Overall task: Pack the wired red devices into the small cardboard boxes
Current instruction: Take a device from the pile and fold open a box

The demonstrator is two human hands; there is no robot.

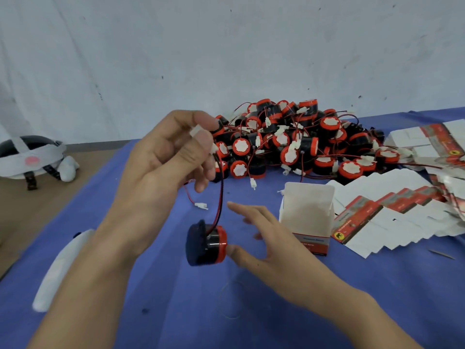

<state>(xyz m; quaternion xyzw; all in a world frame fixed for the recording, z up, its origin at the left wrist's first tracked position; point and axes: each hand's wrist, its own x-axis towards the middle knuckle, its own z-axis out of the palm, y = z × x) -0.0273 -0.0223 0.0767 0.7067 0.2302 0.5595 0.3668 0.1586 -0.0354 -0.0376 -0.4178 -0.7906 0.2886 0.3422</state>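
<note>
My left hand is raised above the table and pinches the white connector of a red and black wire. From that wire a red and black device dangles just over the blue table cover. My right hand is open beside it, fingers spread, its thumb tip touching the device's red cap. An open small cardboard box stands upright just right of that hand. A big pile of wired red devices lies behind.
Flat unfolded box blanks fan out at the right, with more stacked at the far right. A loose white connector lies on the blue cover. A white object lies at the left; a helmet sits far left.
</note>
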